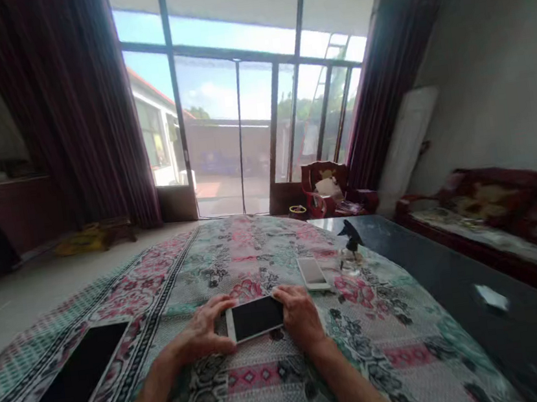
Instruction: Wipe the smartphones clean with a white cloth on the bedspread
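Note:
A white phone with a dark screen [256, 317] lies face up on a flowered cloth [236, 257] in front of me. My left hand [201, 335] grips its left end, thumb below and fingers curled over the top edge. My right hand [301, 315] holds the right end the same way. A second, smaller white phone [312, 272] lies just beyond my right hand. A white tablet with a black screen [70, 382] rests on the cloth at the near left.
A dark glossy table [455, 282] adjoins the cloth on the right, with a small glass figure [351, 243] at its edge. A sofa [505, 211] runs along the right wall. Glass doors [240, 132], curtains and a small red chair [325, 187] stand ahead.

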`<state>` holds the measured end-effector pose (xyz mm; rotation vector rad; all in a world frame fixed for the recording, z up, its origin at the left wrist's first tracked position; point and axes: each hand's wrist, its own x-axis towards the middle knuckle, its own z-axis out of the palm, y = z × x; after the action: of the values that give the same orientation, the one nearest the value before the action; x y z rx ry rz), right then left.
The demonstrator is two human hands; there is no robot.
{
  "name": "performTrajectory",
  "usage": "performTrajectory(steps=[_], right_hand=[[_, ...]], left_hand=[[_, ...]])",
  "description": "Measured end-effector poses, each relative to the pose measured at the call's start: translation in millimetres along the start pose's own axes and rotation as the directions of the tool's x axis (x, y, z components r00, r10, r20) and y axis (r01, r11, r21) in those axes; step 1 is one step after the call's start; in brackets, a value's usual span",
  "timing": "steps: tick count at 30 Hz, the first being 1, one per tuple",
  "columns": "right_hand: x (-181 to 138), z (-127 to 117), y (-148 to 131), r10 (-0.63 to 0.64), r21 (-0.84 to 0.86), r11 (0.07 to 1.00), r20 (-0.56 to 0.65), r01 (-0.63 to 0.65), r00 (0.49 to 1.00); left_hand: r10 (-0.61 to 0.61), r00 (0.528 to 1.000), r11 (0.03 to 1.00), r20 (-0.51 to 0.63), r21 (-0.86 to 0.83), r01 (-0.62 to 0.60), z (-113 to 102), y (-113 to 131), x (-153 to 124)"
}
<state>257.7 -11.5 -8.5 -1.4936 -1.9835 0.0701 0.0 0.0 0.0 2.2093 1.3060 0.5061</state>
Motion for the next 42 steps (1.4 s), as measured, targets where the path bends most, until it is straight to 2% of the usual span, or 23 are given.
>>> performTrajectory(steps=[5, 11, 18, 32, 36, 42], right_hand=[[-1, 1, -3, 0.019, -0.038, 0.999, -0.012, -0.020, 1.000], [0, -2, -12, 0.005, -0.078, 0.997, 0.007, -0.004, 1.000], [-2, 6, -29, -0.076, -0.094, 0.992, 0.064, 0.082, 0.995], [-11, 15, -65, -0.265, -0.018, 0.961, 0.202, 0.274, 0.943], [-13, 14, -71, -0.306, -0.004, 0.950, 0.190, 0.313, 0.933], [-9, 16, -61, -0.215, -0.020, 0.976, 0.100, 0.218, 0.972]], left_hand=[[-0.055, 0.998, 0.998, -0.013, -0.043, 0.054, -2, 2, -2], [-0.043, 0.999, 0.999, -0.029, 0.007, 0.043, 1, -5, 0], [-0.058, 0.998, 0.997, -0.019, 0.041, 0.059, 6, -15, 5], [0.003, 0.997, 1.000, -0.077, 0.025, -0.001, 7, -11, 6], [-0.010, 0.997, 1.000, -0.082, 0.028, 0.012, 9, -13, 7], [0.005, 0.998, 0.999, -0.055, 0.040, -0.003, 8, -15, 8]])
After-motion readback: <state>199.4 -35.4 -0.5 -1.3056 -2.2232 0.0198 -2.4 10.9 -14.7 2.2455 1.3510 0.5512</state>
